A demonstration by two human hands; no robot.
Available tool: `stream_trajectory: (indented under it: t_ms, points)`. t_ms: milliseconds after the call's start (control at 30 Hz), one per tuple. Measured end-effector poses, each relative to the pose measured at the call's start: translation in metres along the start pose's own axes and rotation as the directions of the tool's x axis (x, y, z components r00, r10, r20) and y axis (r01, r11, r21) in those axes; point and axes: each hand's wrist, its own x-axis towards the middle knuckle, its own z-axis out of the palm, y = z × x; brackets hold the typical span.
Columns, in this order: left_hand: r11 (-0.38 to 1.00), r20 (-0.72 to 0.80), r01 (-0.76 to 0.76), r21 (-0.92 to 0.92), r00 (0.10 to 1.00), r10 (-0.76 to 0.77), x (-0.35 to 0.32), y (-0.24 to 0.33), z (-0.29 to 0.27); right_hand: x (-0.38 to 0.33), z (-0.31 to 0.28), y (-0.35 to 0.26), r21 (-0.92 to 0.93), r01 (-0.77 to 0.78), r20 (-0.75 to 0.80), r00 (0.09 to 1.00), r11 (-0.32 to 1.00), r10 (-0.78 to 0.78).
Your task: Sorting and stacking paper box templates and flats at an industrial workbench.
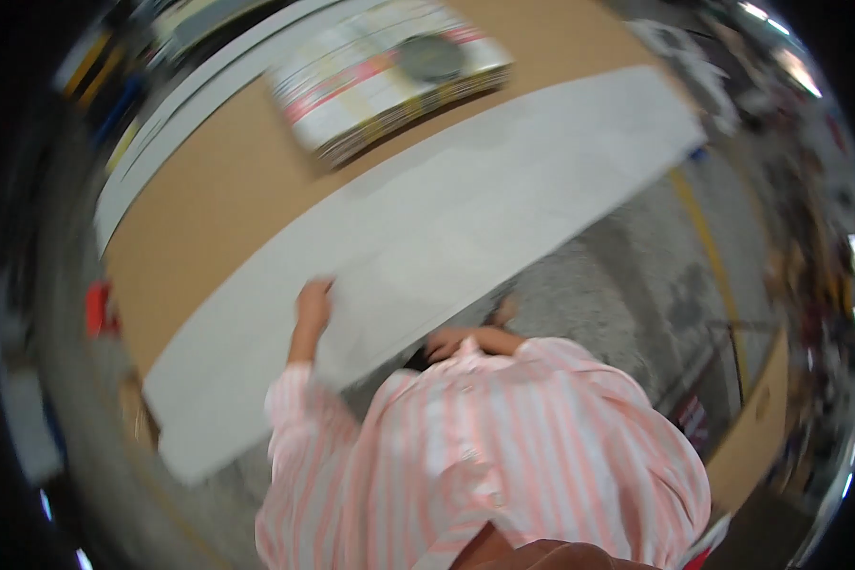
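Observation:
A long white sheet (pixel 465 209) lies slanted across a brown cardboard-coloured table top (pixel 218 199), its near edge hanging past the table toward me. My left hand (pixel 313 304) rests on top of the sheet near its lower left part; the blur hides how its fingers lie. My right hand (pixel 458 340) is at the sheet's near edge, with fingers curled around that edge. Both sleeves are pink and white striped.
A stack of printed sheets (pixel 380 81) with a dark round disc (pixel 430 57) on it sits at the table's far side. Grey floor (pixel 627 285) with a yellow line (pixel 703 237) lies to the right. A cardboard box (pixel 750 427) stands at the lower right.

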Motion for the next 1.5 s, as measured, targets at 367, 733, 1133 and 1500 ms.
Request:
stream_trajectory:
  t_ms: [367,733,1133,1500]
  points:
    - [0.921,0.071,0.279,-0.272,0.96,-0.27,-0.017,0.0,-0.001,-0.067,-0.005,-0.051,0.388,-0.159,-0.166,0.957,0.908,0.239]
    - [0.983,0.003,0.178,-0.054,0.984,-0.178,-0.011,0.006,0.006,-0.068,-0.019,-0.063,0.287,-0.185,-0.326,0.904,0.94,0.278]
    - [0.807,0.42,0.424,-0.41,0.874,-0.246,0.02,0.013,-0.008,-0.089,-0.04,-0.085,0.504,0.095,-0.735,0.568,0.858,0.369]
    - [0.952,0.375,0.123,-0.28,0.927,-0.01,0.048,0.006,0.033,-0.112,-0.069,-0.012,-0.057,-0.735,-0.984,0.156,0.675,0.087]
